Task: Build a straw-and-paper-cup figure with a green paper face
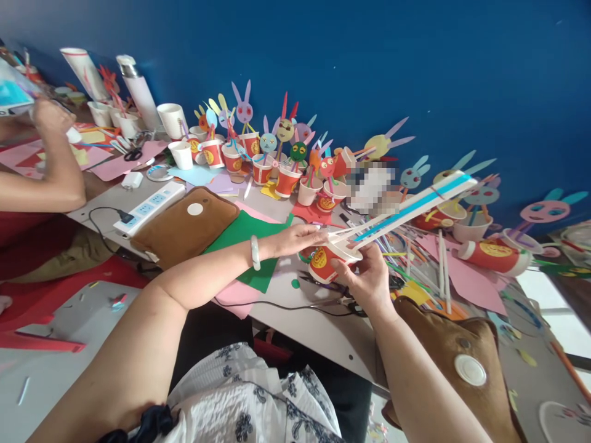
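My right hand [364, 277] is closed around a red paper cup [323, 264] with a yellow emblem, tilted above the table. Long white and blue strips [415, 206] slant from the cup's mouth to the upper right; they look like bundled pipe cleaners. My left hand [300, 239], a pale bangle on its wrist, reaches to the cup's left rim. Its fingertips are pressed together beside the ends of the white strips, and what they pinch is hard to make out. Below the cup lie dark-handled tools, partly hidden.
Paper cups with rabbit-faced figures [268, 144] line the blue wall. Left of me are green paper [249, 246], a brown cushion-like pouch [184, 227] and a power strip [150, 206]. Another brown pouch [457, 351] lies right. A co-worker's arm [41, 184] rests at far left.
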Demonstrator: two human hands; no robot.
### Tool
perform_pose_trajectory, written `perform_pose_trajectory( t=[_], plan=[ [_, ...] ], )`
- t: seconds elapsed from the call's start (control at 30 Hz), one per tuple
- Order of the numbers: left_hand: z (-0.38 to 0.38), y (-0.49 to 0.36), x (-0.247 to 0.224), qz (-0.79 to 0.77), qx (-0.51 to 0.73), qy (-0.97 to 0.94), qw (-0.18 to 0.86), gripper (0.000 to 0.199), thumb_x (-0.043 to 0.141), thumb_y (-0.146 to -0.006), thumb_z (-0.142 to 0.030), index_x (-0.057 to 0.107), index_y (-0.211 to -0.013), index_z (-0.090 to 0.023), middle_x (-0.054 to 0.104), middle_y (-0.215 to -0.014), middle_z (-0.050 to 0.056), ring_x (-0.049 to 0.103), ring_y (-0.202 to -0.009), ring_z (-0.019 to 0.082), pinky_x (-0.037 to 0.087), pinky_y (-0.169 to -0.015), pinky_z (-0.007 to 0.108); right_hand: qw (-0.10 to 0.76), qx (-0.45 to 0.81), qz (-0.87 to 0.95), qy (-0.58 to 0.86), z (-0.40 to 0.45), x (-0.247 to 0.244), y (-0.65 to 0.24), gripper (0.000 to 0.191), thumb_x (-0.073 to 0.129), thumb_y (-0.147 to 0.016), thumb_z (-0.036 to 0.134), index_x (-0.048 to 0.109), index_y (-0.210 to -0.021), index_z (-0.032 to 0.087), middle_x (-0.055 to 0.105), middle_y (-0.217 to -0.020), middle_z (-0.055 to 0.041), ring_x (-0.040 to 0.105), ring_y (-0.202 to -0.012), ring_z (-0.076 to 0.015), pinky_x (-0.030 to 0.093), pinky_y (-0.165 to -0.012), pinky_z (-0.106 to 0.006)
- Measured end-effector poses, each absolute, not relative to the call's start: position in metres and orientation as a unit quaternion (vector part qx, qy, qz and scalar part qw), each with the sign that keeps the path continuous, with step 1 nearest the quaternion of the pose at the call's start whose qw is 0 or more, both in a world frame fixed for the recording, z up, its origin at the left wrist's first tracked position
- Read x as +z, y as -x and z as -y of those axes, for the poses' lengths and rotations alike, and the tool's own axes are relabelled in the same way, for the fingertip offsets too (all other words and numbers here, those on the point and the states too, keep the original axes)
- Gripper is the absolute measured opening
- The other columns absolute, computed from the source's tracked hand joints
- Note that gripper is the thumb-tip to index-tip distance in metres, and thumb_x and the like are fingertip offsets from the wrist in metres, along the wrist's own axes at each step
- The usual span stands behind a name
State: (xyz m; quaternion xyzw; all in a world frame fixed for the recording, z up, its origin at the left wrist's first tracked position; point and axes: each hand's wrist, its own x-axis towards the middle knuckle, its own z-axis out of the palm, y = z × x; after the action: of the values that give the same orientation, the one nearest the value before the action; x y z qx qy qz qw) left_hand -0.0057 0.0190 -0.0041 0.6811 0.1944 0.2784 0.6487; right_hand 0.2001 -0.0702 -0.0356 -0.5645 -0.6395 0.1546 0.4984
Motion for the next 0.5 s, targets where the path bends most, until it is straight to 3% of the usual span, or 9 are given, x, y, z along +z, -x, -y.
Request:
perform_pose_trajectory(
  t=[0.17, 0.5],
  plan=[
    [-0.0164, 0.0102, 0.0008, -0.149, 0.227, -0.69, 0.671, 0.043, 0.059, -0.093, -0.058, 0.062, -0.084, -0.016, 0.051, -0.069, -0.002, 0.05, -0.065, 0.011, 0.043, -0.063, 0.027, 0.489, 0.176, 0.637, 0.569, 0.0695, -0.0354, -0.2021, 0.042, 0.074, -0.08, 0.057, 0.06, -0.099, 0.022, 0.066, -0.09, -0.0041, 0.06, -0.072, -0.018, 0.052, -0.063, -0.032],
    [-0.0169, 0.0093, -0.0031, -0.123, 0.217, -0.666, 0.703, 0.04, 0.06, -0.095, -0.054, 0.066, -0.091, -0.014, 0.057, -0.068, -0.001, 0.056, -0.065, 0.011, 0.047, -0.067, 0.027, 0.497, 0.175, 0.607, 0.595, 0.0748, -0.0317, -0.2016, 0.043, 0.074, -0.077, 0.059, 0.056, -0.09, 0.023, 0.061, -0.077, -0.0002, 0.052, -0.065, -0.0156, 0.046, -0.06, -0.03]
  ],
)
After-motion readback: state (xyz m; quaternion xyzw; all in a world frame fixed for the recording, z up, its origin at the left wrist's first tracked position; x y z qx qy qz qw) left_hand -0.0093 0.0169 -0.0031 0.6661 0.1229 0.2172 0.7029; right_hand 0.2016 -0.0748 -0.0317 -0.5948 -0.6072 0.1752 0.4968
